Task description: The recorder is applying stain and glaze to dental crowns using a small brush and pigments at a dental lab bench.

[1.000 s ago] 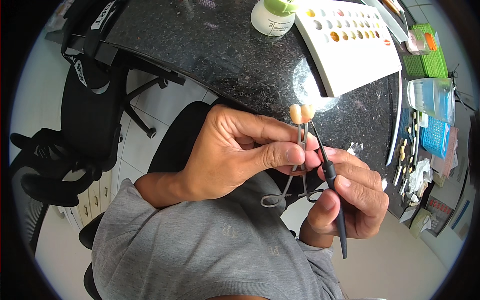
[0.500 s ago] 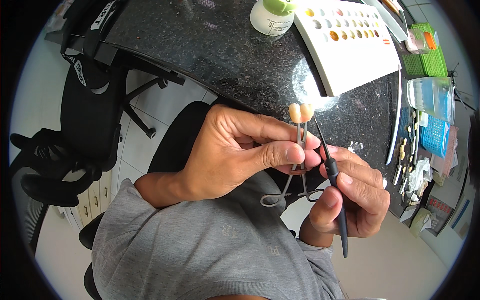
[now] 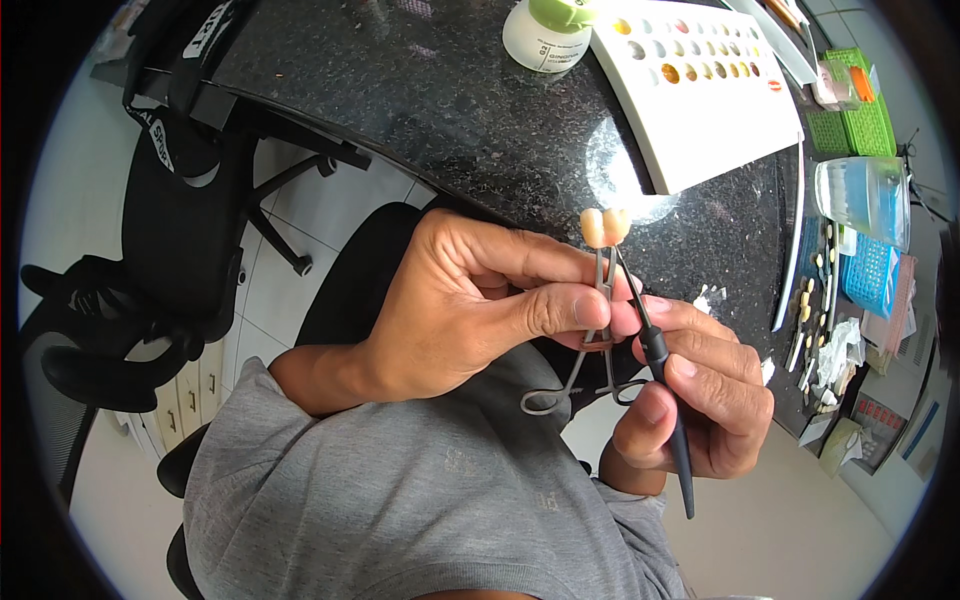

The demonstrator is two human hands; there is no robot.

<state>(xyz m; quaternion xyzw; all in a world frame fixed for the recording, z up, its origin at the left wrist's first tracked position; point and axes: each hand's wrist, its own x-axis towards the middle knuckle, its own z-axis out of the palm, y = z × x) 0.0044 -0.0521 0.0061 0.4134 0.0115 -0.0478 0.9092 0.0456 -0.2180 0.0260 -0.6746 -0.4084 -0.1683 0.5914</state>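
Observation:
My left hand (image 3: 490, 295) pinches a metal locking forceps (image 3: 606, 345) between thumb and fingers, its ring handles pointing down toward me. At the forceps' tips sits a pair of joined tooth crowns (image 3: 605, 227), cream and pale yellow. In my right hand (image 3: 700, 390) is a slim black-handled dental instrument (image 3: 655, 350), held like a pen. Its thin dark tip rises to the underside of the right-hand crown; whether it touches I cannot tell. Both hands are close together just over the table's near edge.
A white palette box (image 3: 710, 130) with rows of coloured samples lies on the black speckled table (image 3: 400, 90). Beside it stands a white jar (image 3: 545, 40) with a green lid. Baskets (image 3: 868, 275), a clear container (image 3: 862, 195) and several tooth samples line the right. A black chair (image 3: 190, 220) stands left.
The instrument's tip has moved down and left, from beside the right crown to beneath it. My right hand has shifted slightly left; my left hand stays nearly still.

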